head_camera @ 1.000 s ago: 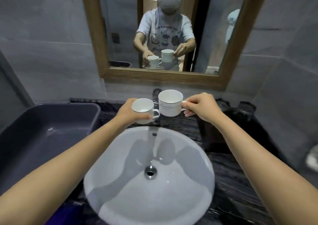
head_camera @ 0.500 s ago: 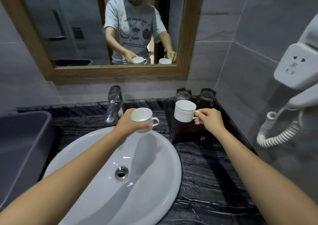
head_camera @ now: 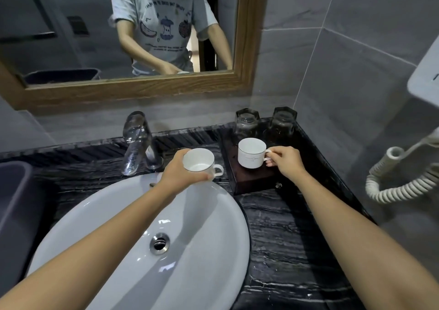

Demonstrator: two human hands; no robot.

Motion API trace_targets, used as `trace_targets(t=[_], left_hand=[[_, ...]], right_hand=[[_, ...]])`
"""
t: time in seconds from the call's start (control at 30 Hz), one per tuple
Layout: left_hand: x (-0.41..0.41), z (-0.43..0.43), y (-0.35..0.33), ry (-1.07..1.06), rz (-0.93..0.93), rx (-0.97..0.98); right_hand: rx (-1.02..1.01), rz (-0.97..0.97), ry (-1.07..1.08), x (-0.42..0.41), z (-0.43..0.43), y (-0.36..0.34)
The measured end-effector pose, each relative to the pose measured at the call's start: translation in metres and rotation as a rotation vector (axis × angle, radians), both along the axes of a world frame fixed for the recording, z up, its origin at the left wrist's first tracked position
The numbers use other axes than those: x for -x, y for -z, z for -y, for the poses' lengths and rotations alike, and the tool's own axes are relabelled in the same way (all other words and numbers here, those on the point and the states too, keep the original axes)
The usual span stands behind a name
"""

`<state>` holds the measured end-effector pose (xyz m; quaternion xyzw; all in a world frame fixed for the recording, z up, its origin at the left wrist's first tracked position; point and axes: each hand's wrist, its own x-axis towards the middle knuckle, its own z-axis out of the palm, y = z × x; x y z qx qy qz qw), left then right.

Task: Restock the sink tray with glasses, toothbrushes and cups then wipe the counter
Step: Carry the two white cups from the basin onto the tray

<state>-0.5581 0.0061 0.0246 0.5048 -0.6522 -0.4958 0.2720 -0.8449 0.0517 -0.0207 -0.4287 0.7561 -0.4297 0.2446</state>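
Note:
My left hand [head_camera: 177,172] grips a white cup [head_camera: 198,161] from the side, holding it tilted above the far rim of the basin. My right hand [head_camera: 286,161] pinches the handle of a second white cup [head_camera: 251,153], which is upright over the dark wooden tray [head_camera: 251,182]; whether its base touches the tray I cannot tell. Two clear faceted glasses [head_camera: 247,121] [head_camera: 283,119] stand at the back of the tray. No toothbrushes are in sight.
A white basin [head_camera: 147,250] fills the lower left, with a chrome tap [head_camera: 136,141] behind it. The black marbled counter [head_camera: 285,238] runs to the right wall. A grey plastic bin [head_camera: 14,198] is at the left. A coiled white cord [head_camera: 399,186] hangs on the right wall below a wall-mounted unit.
Both hands have carried the cups to the right. The right-hand cup has come down over the tray; the left-hand cup has lowered toward the basin's far rim.

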Motion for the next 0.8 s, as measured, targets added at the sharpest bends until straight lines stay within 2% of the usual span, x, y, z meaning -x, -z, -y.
trace_targets(t=[0.43,0.57,0.67,0.73,0.8], left_hand=[[0.039,-0.010,0.003,0.064,-0.014,-0.019],[0.051,-0.015,0.003,0.061,-0.008,-0.009],[0.061,-0.019,-0.001,0.071,-0.011,0.017],[0.068,-0.023,-0.005,0.085,-0.021,0.033],[0.076,-0.026,-0.007,0.096,-0.036,0.046]], right_hand=[[0.083,0.009,0.066,0.013,0.012,0.015],[0.008,0.014,0.051,0.014,0.013,0.009],[-0.044,-0.204,0.145,0.011,0.000,-0.007],[0.075,-0.275,0.188,-0.004,-0.021,-0.020],[0.177,-0.187,0.072,-0.025,-0.047,-0.031]])
